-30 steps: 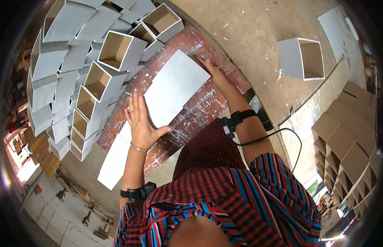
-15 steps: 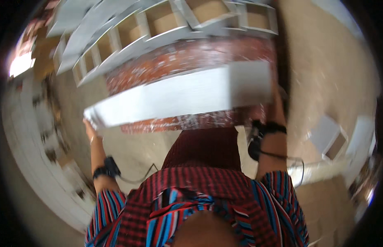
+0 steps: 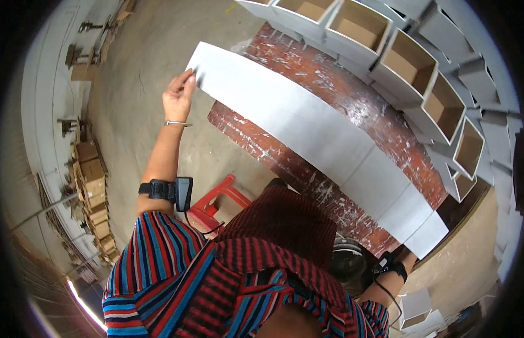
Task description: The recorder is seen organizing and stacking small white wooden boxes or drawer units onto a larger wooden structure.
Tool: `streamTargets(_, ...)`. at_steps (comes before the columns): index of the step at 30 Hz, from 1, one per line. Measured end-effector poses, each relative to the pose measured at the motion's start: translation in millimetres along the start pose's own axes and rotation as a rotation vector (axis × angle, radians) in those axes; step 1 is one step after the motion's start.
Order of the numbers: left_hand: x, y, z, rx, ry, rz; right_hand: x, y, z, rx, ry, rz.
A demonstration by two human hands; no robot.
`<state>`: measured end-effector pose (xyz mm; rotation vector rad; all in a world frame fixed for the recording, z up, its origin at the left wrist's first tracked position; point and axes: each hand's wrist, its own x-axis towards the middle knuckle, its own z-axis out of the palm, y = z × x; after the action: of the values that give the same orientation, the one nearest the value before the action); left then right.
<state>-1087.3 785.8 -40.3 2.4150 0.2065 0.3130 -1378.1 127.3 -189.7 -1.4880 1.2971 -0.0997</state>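
The left hand [image 3: 178,97] is pinching the overhanging end of the white strip [image 3: 298,121], apparently supporting it beyond the red desk [image 3: 245,132]; the right hand [image 3: 409,257] is showing too little to tell its grip.

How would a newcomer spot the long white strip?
Find the paint-streaked red table. Over it, from the left hand at upper left down to lower right, runs the long white strip. Unlike the boxes beyond, with brown interiors showing, it shows only smooth white crossed by faint seams.
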Motion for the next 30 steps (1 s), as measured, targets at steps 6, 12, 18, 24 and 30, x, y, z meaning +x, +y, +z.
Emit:
streamTargets(6, 85, -66, -8, -0.549, -0.126, -0.468, -9, 0, 0, -0.054, 0.023, 0.008)
streamTargets(12, 82, -70, 31, -0.916, -0.463, -0.869, -18, -1, -8, -0.089, 0.058, 0.02)
streamTargets(18, 83, -114, 21, -0.848, -0.525, -0.89, -26, -2, -11, -0.108, 0.06, 0.028)
streamTargets(24, 79, -125, 31, -0.969, -0.619, -0.81, -46, -9, -35, -0.109, 0.105, 0.017)
streamTargets(30, 86, -132, 16, -0.927, -0.587, -0.86, -49, -26, -8, -0.093, 0.072, -0.012)
